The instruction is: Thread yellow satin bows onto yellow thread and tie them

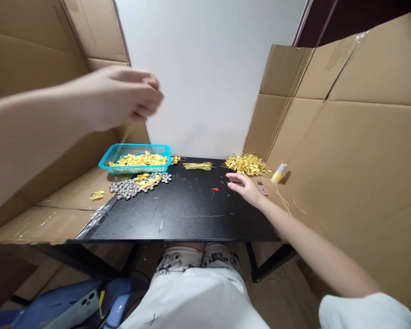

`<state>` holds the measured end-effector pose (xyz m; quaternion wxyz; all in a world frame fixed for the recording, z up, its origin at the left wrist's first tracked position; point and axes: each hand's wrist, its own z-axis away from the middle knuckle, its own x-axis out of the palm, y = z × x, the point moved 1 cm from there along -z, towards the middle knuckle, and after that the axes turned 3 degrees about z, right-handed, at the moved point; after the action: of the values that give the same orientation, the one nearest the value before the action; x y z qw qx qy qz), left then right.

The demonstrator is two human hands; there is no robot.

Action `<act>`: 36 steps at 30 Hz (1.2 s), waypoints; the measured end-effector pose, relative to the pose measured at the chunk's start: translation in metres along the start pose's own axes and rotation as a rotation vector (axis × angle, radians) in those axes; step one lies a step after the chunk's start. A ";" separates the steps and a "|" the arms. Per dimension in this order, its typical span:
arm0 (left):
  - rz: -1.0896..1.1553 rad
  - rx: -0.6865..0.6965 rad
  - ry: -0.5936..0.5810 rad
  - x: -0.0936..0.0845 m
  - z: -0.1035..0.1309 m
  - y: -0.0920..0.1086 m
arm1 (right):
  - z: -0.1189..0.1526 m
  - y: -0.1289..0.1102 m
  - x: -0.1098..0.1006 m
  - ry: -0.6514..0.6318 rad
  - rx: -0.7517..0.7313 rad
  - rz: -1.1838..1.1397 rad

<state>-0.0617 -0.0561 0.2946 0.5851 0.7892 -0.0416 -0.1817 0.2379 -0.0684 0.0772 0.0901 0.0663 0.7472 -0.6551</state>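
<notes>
My left hand is raised high above the table at the left, blurred by motion. Its fingers are pinched together, and what they hold, if anything, I cannot make out. My right hand hovers low over the black table's right side, fingers stretched out and apart, with nothing clearly between them. Beyond it lies a heap of yellow ribbon-like pieces. Just to its right are small pink thread snips, and to its left a small red item on the table.
A turquoise basket of yellow pieces stands at the back left, behind silvery beads. A bundle of gold wires lies at the back middle. A thread spool stands at the right. Cardboard walls enclose both sides.
</notes>
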 end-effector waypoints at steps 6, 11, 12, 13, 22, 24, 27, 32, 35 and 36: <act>-0.208 -0.027 -0.347 0.075 0.019 -0.019 | 0.019 -0.080 0.075 -0.290 -0.304 -0.205; -0.238 -0.018 -0.339 0.077 0.020 -0.022 | 0.018 -0.106 0.090 -0.344 -0.250 -0.347; -0.248 -0.005 -0.325 0.071 0.019 -0.024 | 0.017 -0.106 0.087 -0.338 -0.222 -0.334; -0.250 0.013 -0.311 0.064 0.017 -0.027 | 0.016 -0.105 0.083 -0.325 -0.195 -0.318; 0.025 -0.188 0.067 -0.030 -0.007 -0.086 | 0.016 -0.081 0.005 -0.069 -0.106 -0.080; 0.108 -0.250 0.168 -0.050 -0.007 -0.094 | 0.020 -0.075 -0.018 -0.004 -0.096 -0.035; 0.112 -0.290 0.262 -0.078 -0.002 -0.108 | 0.027 -0.074 -0.053 0.075 -0.099 -0.008; -0.035 -0.464 0.182 -0.095 0.013 -0.155 | 0.029 -0.100 -0.089 0.109 -0.166 0.013; -0.091 -0.513 0.104 -0.086 0.020 -0.185 | 0.017 -0.121 -0.092 0.111 -0.240 0.058; -0.095 -0.514 0.082 -0.083 0.021 -0.193 | 0.012 -0.127 -0.093 0.128 -0.262 0.068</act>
<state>-0.1741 0.0077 0.1280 0.7582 0.6226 0.0668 -0.1816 0.3013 -0.0957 0.2186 0.0721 0.1209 0.8278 -0.5431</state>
